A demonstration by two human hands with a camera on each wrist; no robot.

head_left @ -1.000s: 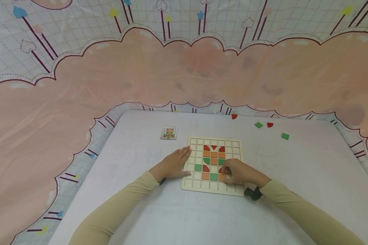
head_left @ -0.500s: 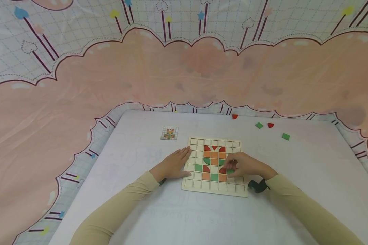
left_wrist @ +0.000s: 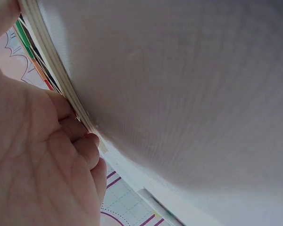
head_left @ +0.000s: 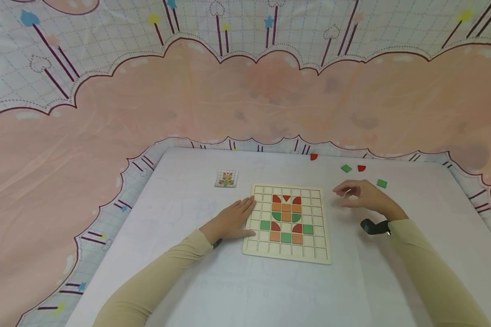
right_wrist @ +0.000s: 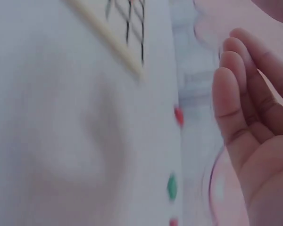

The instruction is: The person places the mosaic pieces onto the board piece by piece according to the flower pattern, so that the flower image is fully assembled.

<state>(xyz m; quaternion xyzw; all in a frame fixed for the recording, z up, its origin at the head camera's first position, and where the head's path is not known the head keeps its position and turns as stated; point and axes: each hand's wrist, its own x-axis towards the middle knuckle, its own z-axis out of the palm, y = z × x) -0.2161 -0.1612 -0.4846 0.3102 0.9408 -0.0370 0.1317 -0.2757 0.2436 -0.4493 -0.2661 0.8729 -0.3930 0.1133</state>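
A pale wooden grid board (head_left: 259, 247) lies on the white table, bearing red, orange and green tiles in a flower-like pattern. My left hand (head_left: 230, 220) rests against the board's left edge, fingers and thumb touching it; in the left wrist view the fingertips (left_wrist: 89, 150) meet the edge. A green square tile (head_left: 308, 229) sits in the board's right part. My right hand (head_left: 364, 196) hovers right of the board, its fingers loosely bent with nothing between them, near a loose green tile (head_left: 382, 183). The right wrist view shows those fingers (right_wrist: 226, 92) bare.
Behind my right hand lie another green tile (head_left: 346, 168) and a red tile (head_left: 361, 168). A second red tile (head_left: 313, 156) lies near the table's far edge. A small pattern card (head_left: 226, 178) lies left of the board. Patterned cloth (head_left: 229, 100) hangs behind.
My right hand has let go of the green square tile, now on the board's right part, and moved right and away from the board. The left hand stays at the left edge.
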